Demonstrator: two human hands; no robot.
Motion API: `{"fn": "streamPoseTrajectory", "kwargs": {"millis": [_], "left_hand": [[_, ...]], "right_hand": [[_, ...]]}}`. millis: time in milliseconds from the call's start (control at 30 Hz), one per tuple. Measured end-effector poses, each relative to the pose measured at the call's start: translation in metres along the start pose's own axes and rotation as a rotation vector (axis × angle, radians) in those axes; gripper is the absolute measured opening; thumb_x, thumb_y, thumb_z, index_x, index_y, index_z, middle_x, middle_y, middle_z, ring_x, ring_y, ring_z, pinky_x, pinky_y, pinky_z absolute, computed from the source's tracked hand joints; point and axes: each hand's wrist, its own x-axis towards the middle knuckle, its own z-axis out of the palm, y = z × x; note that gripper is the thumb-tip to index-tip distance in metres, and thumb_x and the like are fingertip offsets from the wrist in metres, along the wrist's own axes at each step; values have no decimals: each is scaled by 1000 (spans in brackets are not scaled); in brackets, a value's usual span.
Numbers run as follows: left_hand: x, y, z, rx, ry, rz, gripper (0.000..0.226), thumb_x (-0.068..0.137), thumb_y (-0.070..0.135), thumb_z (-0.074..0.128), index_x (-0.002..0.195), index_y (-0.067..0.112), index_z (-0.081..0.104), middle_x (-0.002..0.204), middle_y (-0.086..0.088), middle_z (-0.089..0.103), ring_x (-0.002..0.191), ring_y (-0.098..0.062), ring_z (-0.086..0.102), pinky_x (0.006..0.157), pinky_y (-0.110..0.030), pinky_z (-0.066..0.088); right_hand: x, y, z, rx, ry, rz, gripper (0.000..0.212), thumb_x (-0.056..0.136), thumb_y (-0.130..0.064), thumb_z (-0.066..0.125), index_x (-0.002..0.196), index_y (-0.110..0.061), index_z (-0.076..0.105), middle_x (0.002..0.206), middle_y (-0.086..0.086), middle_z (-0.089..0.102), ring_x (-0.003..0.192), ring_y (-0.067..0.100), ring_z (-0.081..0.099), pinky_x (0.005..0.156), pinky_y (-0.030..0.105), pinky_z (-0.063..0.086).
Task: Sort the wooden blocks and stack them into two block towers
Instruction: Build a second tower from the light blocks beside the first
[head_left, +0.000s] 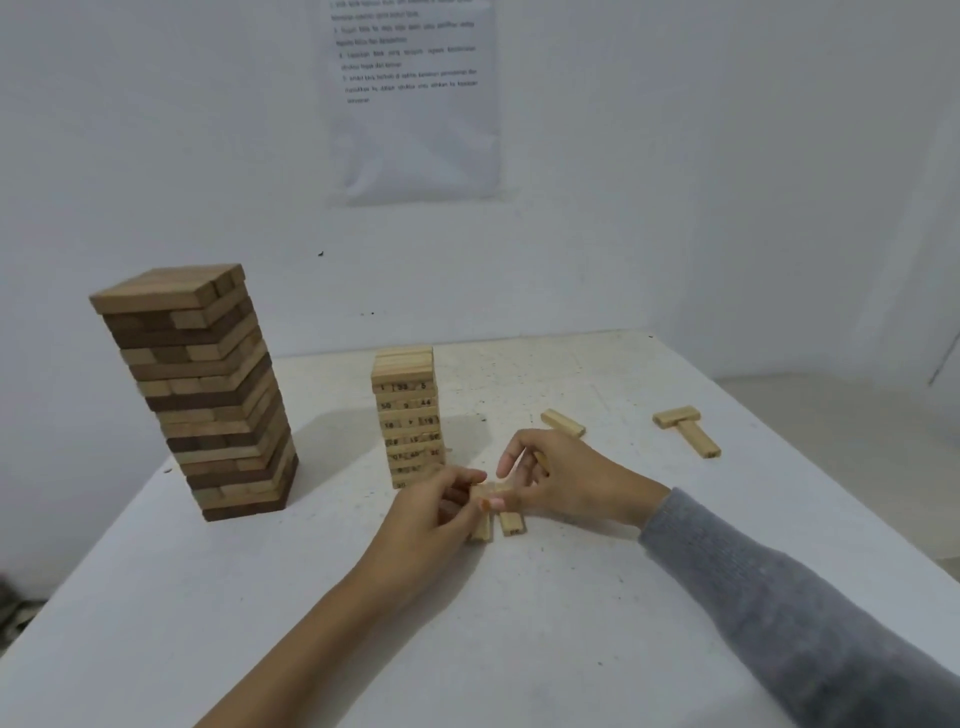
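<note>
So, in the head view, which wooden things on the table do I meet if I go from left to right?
tall two-tone tower → small numbered tower → near cluster of blocks → single loose block → two blocks in a T shape

Carrier: white speckled square table top (571, 597). Nr L edge: tall tower of mixed dark- and light-brown wood blocks (208, 395). Approx. ctr, toward far edge: shorter tower of pale numbered wood blocks (408, 415). Just in front of it: pair of short pale wood blocks (511, 524), side by side, partly covered. R of shorter tower: single pale wood block (562, 422). Nr R edge: two pale wood blocks in T form (675, 417), touching.
</note>
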Motion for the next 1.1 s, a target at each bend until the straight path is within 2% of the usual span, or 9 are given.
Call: {"fn": "streamPoseTrajectory", "kwargs": {"millis": [100, 233, 400, 500, 567, 700, 800, 867, 1100], "left_hand": [[0, -4, 1, 114, 13, 61, 21, 94, 18, 58, 114, 15, 64, 102, 11, 52, 92, -2, 53, 73, -6, 42], [0, -5, -5, 25, -98, -13, 27, 96, 16, 51, 121, 23, 59, 113, 10, 53, 102, 1, 50, 78, -2, 37], [1, -11, -15, 121, -276, 35, 43, 90, 29, 63, 131, 32, 49, 118, 23, 46, 110, 8, 43, 84, -4, 36], [2, -13, -13, 146, -249, 95, 48, 88, 33, 66, 133, 28, 50, 120, 19, 49, 110, 7, 44, 84, -7, 38], [3, -15, -11, 149, -225, 118, 52, 86, 36, 68, 134, 26, 50, 120, 19, 50, 111, 5, 45, 84, -8, 38], [2, -18, -6, 176, -210, 166, 58, 83, 37, 70, 135, 30, 47, 123, 18, 50, 111, 8, 43, 83, -6, 37], [2, -18, -6, 143, -175, 159, 58, 81, 37, 72, 134, 33, 47, 123, 20, 52, 108, 10, 45, 81, -7, 39], [3, -20, -5, 125, -159, 157, 59, 80, 37, 73, 133, 34, 47, 121, 20, 53, 107, 8, 46, 79, -8, 39], [2, -19, -3, 77, -127, 160, 59, 78, 29, 78, 130, 30, 51, 116, 19, 59, 105, 2, 51, 76, -14, 44]], "right_hand": [[-1, 1, -1, 109, 41, 68, 10, 91, -29, 64, 99, -22, 61, 72, -9, 54, 56, -1, 45, 55, 16, 37], [-2, 2, -11, 576, 30, 175, 35, 93, -6, 38, 94, -12, 72, 76, -1, 57, 65, 9, 48, 60, 23, 34], [-10, 12, -12, 461, 7, 61, 18, 91, -4, 63, 105, -10, 72, 91, 13, 68, 84, 17, 63, 74, 24, 52], [-12, 13, -9, 184, 123, -24, 14, 83, -17, 75, 97, -21, 77, 77, 2, 68, 68, -3, 57, 64, 14, 47], [-11, 14, -6, 4, 218, -38, 16, 81, -20, 77, 96, -25, 76, 73, -8, 60, 58, -5, 49, 58, 9, 42], [-9, 17, -3, -42, 248, -82, 14, 93, -29, 63, 104, -27, 71, 92, -12, 59, 70, 2, 48, 67, 11, 44], [-13, 17, -14, 186, 14, 16, 32, 93, -14, 60, 119, -31, 64, 109, -9, 61, 79, 6, 52, 74, 17, 50], [-17, 23, -22, 25, -121, -32, 55, 83, -14, 68, 128, -44, 54, 118, -19, 59, 88, 6, 54, 83, 21, 51], [-12, 27, -19, -7, -68, -144, 70, 69, -21, 88, 127, -41, 55, 116, -14, 63, 96, 16, 59, 86, 24, 53]]}}
